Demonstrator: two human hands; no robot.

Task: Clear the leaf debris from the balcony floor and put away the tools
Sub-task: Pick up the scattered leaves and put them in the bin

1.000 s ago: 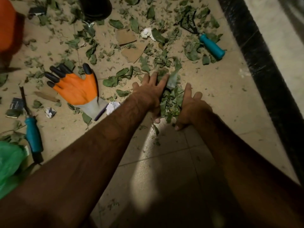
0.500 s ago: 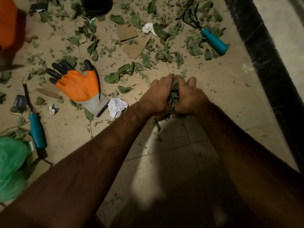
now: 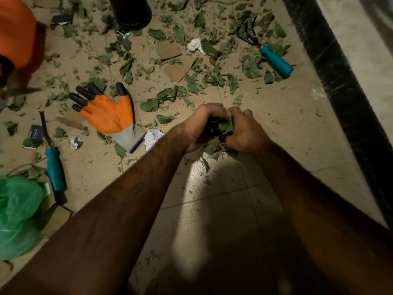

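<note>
both hands, left hand (image 3: pixel 196 127) and right hand (image 3: pixel 244 130), are curling their fingers around a clump of leaves (image 3: pixel 219 135), seemingly lifting it just off the tiled floor (image 3: pixel 212 209).

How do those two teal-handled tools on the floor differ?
The left tool has a thin, straight dark shaft; the right tool ends in a pronged rake head. The left tool lies beside the green bag; the right tool lies among leaves. Both have teal handles.

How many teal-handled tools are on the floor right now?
2. One teal-handled tool lies at left near the green bag; the other, a small rake, lies upper right among leaves. Others may be hidden.
</note>
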